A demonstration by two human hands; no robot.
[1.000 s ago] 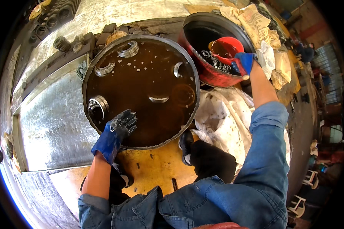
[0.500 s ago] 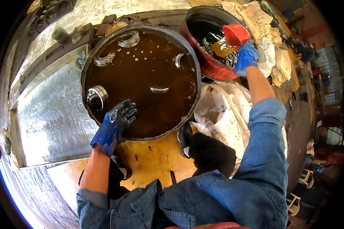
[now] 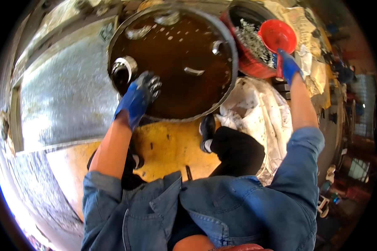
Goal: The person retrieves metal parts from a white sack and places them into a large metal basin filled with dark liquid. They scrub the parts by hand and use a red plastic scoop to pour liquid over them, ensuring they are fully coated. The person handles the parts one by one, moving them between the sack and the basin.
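Note:
My right hand [image 3: 290, 67], in a blue rubber glove, is closed round the handle of a red plastic dipper [image 3: 277, 35]. The dipper is over the right side of a red tub [image 3: 262, 65], its inside facing up. Pale foam or splashed liquid [image 3: 250, 37] shows in that tub's dark contents. My left hand [image 3: 143, 94], also gloved and wet, is above the near left rim of a large round basin [image 3: 183, 119] of brown liquid. Its fingers are apart, with nothing in them. A shiny bearing ring [image 3: 130, 65] stands just beyond it, partly out of the liquid.
More metal rings, one a bearing ring [image 3: 138, 32], break the liquid's surface. A metal sheet-topped table [image 3: 67, 96] lies left of the basin. Stained white sacking [image 3: 255, 108] covers the right, near my foot [image 3: 207, 129]. Crumpled paper sacks [image 3: 299, 25] sit beyond the red tub.
The dipper has turned from tipped, with amber liquid pouring out of it, to open side up. The whole view has shifted, and pale foam now shows in the red tub.

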